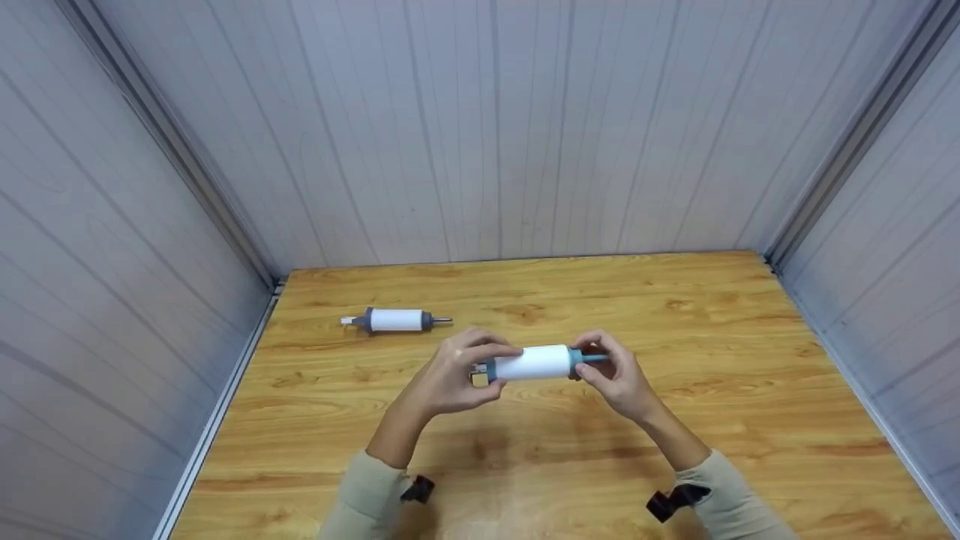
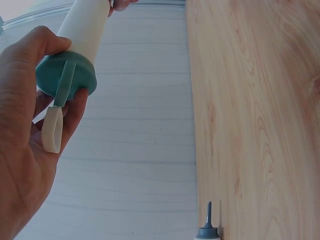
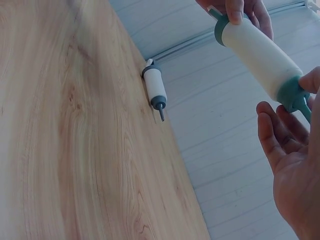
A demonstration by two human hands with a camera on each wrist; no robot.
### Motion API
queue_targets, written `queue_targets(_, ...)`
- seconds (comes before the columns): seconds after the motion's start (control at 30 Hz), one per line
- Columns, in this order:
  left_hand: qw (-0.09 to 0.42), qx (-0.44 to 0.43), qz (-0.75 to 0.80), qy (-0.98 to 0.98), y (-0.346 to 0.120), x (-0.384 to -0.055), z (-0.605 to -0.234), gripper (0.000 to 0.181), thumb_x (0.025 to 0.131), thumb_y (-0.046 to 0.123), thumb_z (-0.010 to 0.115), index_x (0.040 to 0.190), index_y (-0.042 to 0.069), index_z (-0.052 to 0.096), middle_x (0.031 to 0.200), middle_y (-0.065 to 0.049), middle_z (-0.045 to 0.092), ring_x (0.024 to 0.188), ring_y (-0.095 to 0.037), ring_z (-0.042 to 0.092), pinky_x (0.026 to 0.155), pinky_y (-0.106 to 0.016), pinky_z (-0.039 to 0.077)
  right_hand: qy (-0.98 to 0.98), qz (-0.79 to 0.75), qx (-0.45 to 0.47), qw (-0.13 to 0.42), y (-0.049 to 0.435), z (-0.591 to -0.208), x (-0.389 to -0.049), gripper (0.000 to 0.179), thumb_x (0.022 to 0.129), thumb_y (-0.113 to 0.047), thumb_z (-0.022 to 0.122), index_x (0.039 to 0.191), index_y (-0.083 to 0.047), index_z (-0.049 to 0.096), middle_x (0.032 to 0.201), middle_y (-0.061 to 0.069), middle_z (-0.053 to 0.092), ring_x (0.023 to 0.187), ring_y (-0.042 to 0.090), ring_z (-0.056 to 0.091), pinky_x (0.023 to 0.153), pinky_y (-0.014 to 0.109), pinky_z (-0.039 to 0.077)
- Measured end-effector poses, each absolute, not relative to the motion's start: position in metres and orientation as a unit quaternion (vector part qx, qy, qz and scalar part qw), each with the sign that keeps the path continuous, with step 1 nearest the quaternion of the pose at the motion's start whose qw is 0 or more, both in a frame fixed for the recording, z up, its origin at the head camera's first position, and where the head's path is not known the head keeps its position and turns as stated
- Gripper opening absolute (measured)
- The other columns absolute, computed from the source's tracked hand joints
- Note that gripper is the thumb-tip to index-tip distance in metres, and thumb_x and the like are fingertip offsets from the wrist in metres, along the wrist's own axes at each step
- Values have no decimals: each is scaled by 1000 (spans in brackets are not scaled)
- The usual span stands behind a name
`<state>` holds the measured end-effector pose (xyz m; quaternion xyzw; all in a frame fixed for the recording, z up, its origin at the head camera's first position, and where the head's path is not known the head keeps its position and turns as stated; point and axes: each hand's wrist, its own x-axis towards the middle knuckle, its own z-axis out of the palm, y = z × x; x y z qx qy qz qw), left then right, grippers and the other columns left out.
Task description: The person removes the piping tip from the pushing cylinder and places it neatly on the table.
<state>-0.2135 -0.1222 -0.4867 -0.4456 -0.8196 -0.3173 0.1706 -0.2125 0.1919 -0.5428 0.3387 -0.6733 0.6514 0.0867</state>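
Observation:
Both hands hold a white tube with teal end caps [image 1: 534,363] level above the wooden table. My left hand [image 1: 461,373] grips its left end, thumb and fingers around the teal cap [image 2: 70,75]. From that cap a short arm with a cream loop [image 2: 52,130] sticks out toward the left palm. At the other end, my right hand [image 1: 616,375] pinches the teal cap [image 3: 290,93], beside its thin teal spout [image 1: 595,358]. Three right fingers [image 3: 274,135] reach out below that cap in the right wrist view.
A smaller white tube with dark grey ends [image 1: 397,320] lies on the table [image 1: 712,337] at the left, its thin tip pointing right. Pale panelled walls [image 1: 510,150] enclose the table at the back and both sides.

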Motion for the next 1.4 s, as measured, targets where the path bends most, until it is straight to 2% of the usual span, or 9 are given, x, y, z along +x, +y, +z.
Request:
queue_targets(0.33,174,-446,-324,-816,-123,-215,-488,44,89,8,90,133,11,82,126,-13,80,111,-29,78,85,-38,69,-676,652,336,71,193,-541,-212,29,103,19,54,131,20,52,125,-11,70,98,3,75,82,23,67)
queue_targets(0.53,183,-449,-323,-813,-122,-215,-487,44,88,7,90,131,12,83,124,-11,81,108,-27,78,80,-35,68,-700,640,308,65,192,-539,-211,21,111,12,51,130,16,56,111,-11,70,84,4,70,74,22,64)
queue_targets(0.8,182,-451,-323,-812,-123,-216,-489,44,89,7,89,132,11,82,126,-11,81,110,-28,78,84,-35,69,-698,643,307,69,191,-539,-210,18,109,12,52,126,15,58,105,-10,68,82,4,68,72,21,62)
queue_targets(1.03,186,-452,-324,-810,-122,-216,-489,44,89,7,90,132,11,83,125,-11,81,110,-28,79,84,-36,69,-690,648,315,73,191,-540,-211,19,107,14,54,126,16,58,110,-9,68,85,6,70,74,21,63)
queue_targets(1.4,187,-449,-325,-811,-122,-216,-491,44,89,7,89,132,12,82,125,-11,81,109,-27,78,85,-37,69,-681,655,321,70,192,-541,-210,26,102,19,58,127,19,54,122,-13,70,94,1,75,78,21,66)
